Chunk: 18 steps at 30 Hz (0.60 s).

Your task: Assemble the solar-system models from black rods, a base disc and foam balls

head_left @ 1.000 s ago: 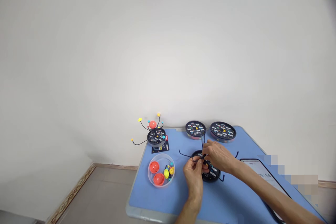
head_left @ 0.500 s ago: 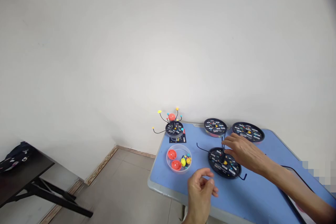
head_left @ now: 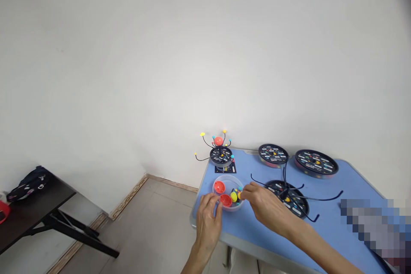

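A clear plastic bowl stands near the table's left side. In it lie two red half-spheres, a yellow ball, an orange ball and several smaller coloured pieces. My left hand has its curved fingers and thumb at the bowl's left rim, beside the nearer red half. From the right, my right hand reaches the opposite rim with fingers pinched together, partly covering the orange ball; what they hold is hidden. Behind my right forearm sits a round black base with several bent black rods.
An assembled planet model stands at the back left on a dark card. Two round black-topped containers line the back of the blue table. A black table with a dark bag is further left.
My right hand has left the rods on the black base and moved left to the bowl. My left hand has moved left to the bowl's rim. The view has shifted slightly.
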{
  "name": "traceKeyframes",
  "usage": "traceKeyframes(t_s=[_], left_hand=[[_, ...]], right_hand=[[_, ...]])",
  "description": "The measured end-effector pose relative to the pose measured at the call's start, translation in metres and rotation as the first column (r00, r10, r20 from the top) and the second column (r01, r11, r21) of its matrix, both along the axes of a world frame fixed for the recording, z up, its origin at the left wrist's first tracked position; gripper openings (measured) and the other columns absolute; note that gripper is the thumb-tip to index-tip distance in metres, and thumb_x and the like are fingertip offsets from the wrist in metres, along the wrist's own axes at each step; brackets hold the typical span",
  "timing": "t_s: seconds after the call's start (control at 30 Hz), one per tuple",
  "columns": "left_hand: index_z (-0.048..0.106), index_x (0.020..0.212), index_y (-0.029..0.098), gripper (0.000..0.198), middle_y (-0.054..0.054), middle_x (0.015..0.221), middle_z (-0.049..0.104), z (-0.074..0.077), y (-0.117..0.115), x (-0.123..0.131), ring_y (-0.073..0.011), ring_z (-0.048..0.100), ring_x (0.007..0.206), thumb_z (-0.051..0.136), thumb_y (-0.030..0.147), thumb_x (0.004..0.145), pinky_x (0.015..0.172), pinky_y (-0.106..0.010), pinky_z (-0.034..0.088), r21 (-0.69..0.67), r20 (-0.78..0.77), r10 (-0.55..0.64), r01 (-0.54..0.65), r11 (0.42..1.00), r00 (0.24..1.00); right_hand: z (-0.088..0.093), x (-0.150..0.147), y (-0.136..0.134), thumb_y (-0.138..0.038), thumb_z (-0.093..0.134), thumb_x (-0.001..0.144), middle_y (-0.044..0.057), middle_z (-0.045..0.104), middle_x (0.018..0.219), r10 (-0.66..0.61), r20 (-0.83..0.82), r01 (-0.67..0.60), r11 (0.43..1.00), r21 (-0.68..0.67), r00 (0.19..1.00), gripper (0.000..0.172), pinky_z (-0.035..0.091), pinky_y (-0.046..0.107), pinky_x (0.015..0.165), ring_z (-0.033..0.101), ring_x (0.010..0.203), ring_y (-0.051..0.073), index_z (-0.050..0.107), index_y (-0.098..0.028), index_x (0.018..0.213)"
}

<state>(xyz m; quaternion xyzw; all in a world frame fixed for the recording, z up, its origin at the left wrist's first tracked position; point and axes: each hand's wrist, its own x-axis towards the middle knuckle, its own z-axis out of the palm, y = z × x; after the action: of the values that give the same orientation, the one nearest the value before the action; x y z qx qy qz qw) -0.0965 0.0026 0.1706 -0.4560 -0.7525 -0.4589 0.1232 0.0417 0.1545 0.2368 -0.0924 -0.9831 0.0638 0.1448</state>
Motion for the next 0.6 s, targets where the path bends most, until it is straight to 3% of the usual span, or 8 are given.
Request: traceKeyframes(t_s=[0.1, 0.23, 0.43, 0.6], left_hand=[[0.073, 0.099, 0.023, 0.022, -0.008, 0.103, 0.074, -0.01, 0.0, 0.004, -0.0245, 0.068, 0.095, 0.052, 0.022, 0.093, 0.087, -0.042, 0.057, -0.013, -0.05, -0.013, 0.012, 1.0, 0.999], [0.072, 0.098, 0.022, 0.021, -0.008, 0.106, 0.072, -0.017, -0.001, 0.003, -0.0236, 0.067, 0.096, 0.052, 0.019, 0.094, 0.085, -0.04, 0.058, -0.03, -0.007, -0.048, 0.048, 0.998, 0.999], [0.071, 0.103, 0.021, 0.022, -0.008, 0.107, 0.069, -0.019, 0.0, 0.001, -0.0216, 0.065, 0.098, 0.051, 0.017, 0.095, 0.087, -0.038, 0.058, 0.001, 0.1, -0.11, 0.11, 0.994, 0.989], [0.071, 0.101, 0.021, 0.023, -0.008, 0.104, 0.069, -0.019, 0.001, 0.0, -0.021, 0.065, 0.095, 0.05, 0.015, 0.095, 0.085, -0.037, 0.058, 0.004, 0.144, -0.13, 0.13, 0.991, 0.981]], right_hand=[[-0.004, -0.032, 0.0, 0.012, 0.047, 0.07, 0.008, 0.072, 0.08, -0.007, 0.191, -0.003, 0.999, 0.053, 0.982, 0.04, 0.044, 0.03, 0.069, 0.065, 0.081, 0.022, 0.073, -0.018, 0.07], [-0.013, -0.055, 0.001, 0.006, 0.049, 0.078, 0.015, 0.072, 0.084, -0.042, 0.276, 0.019, 0.996, 0.086, 0.96, 0.034, 0.044, 0.033, 0.07, 0.064, 0.091, 0.029, 0.074, -0.014, 0.069], [-0.014, -0.061, 0.01, 0.002, 0.049, 0.082, 0.017, 0.07, 0.101, -0.13, 0.324, 0.099, 0.989, 0.11, 0.937, 0.037, 0.044, 0.033, 0.076, 0.061, 0.099, 0.029, 0.072, -0.014, 0.106], [-0.013, -0.064, 0.012, -0.006, 0.051, 0.088, 0.016, 0.072, 0.098, -0.147, 0.369, 0.113, 0.987, 0.113, 0.918, 0.027, 0.044, 0.033, 0.078, 0.062, 0.098, 0.029, 0.077, -0.015, 0.088]])
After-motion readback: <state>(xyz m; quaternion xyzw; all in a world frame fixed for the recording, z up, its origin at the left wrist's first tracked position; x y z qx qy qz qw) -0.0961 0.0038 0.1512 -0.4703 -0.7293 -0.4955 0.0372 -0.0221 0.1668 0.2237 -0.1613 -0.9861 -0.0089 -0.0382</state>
